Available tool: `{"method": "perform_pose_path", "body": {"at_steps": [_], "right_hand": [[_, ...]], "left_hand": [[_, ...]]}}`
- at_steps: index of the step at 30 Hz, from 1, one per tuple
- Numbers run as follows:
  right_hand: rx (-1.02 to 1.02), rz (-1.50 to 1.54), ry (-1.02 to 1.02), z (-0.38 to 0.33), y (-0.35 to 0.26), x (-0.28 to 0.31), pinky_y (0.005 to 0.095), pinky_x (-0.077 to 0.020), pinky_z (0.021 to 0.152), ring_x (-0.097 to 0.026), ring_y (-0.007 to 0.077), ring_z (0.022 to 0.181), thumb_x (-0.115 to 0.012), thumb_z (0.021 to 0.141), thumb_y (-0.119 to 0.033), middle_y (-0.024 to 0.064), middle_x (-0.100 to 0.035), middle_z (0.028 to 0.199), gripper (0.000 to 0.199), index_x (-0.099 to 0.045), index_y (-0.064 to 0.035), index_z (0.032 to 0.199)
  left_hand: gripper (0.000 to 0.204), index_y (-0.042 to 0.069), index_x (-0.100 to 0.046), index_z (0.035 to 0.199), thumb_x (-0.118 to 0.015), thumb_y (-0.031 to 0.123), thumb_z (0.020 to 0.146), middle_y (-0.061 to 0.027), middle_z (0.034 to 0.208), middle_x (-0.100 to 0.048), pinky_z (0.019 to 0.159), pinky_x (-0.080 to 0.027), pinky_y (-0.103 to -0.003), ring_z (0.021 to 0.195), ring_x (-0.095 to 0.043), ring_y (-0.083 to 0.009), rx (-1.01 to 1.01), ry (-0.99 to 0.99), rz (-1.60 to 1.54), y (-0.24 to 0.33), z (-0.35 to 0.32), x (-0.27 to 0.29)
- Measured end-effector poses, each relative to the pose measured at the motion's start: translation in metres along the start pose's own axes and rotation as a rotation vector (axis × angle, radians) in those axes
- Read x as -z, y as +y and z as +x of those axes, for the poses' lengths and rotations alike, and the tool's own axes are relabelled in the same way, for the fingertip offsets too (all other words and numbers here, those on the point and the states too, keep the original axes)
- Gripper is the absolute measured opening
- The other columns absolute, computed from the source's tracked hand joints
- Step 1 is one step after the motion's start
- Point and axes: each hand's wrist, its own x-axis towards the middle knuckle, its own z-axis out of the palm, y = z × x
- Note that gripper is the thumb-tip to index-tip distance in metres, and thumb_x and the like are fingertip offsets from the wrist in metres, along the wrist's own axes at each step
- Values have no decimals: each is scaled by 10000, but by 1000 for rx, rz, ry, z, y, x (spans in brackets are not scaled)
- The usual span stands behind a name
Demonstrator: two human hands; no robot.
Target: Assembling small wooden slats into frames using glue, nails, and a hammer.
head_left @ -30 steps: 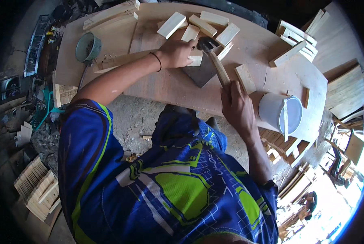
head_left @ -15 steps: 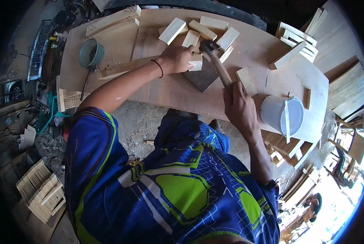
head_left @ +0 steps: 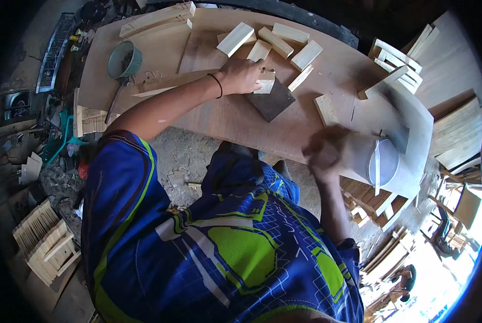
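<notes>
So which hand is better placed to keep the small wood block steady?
Left. The left hand already rests on the small wood block atop the dark plate; the right hand is blurred, away near the white bucket.

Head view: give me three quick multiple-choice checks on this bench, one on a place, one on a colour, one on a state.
1. Where does the green bowl stand?
A. Far left of the bench
B. Beside the white bucket
C. On the ground

2. What colour is the flat plate under the small wood block?
A. White
B. Dark grey
C. Green

3. How does the left hand stand?
A. Lifted clear of the bench
B. Pressed on the small wood block
C. Inside the white bucket

Answers: 1 A, it sits near the bench's left end. 2 B, the plate is dark. 3 B, its fingers rest on the block.
</notes>
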Motion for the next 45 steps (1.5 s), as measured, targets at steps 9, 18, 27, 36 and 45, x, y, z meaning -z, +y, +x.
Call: {"method": "perform_pose_path", "body": {"at_steps": [9, 18, 27, 36, 45], "right_hand": [[-60, 386, 105, 48, -77, 43, 363, -467, 524, -581, 188, 611, -346, 1004, -575, 53, -552, 694, 566, -554, -66, 868], [-190, -210, -73, 11, -33, -20, 522, -425, 490, -577, 478, 564, -597, 953, -123, 268, -552, 637, 210, -464, -4, 1063], [-623, 368, 213, -41, -4, 14, 236, -389, 523, -441, 53, 599, -530, 1037, -192, -30, -473, 732, 247, -536, -25, 1218], [-1025, 1006, -152, -44, -19, -17, 256, -390, 470, -470, 108, 520, -491, 1045, -342, 23, -531, 736, 284, -550, -112, 1199], [-661, 593, 82, -61, 6, 5, 243, -417, 467, -496, 86, 545, -562, 1013, -165, 20, -563, 773, 140, -525, -76, 1114]], "left_hand": [[510, -14, -542, 1093, -759, 331, 787, -207, 844, -701, 709, -577, -457, 822, -700, -385, 23, 25, -15, -1, -5, -11], [594, -31, -575, 1205, -772, 304, 755, -242, 1109, -663, 797, -565, -464, 902, -690, -395, 6, 33, -10, -3, -6, -9], [472, -12, -653, 1116, -841, 247, 769, -126, 927, -710, 726, -578, -344, 808, -701, -213, 147, 20, -930, 3, -65, 45], [343, -18, -662, 1035, -822, 186, 810, -118, 881, -697, 673, -617, -335, 757, -710, -194, 261, -56, -1512, 38, -106, 67], [535, -78, -623, 1075, -838, 214, 682, -215, 973, -711, 842, -535, -383, 890, -705, -303, 68, 225, -590, 13, -75, 28]]}}
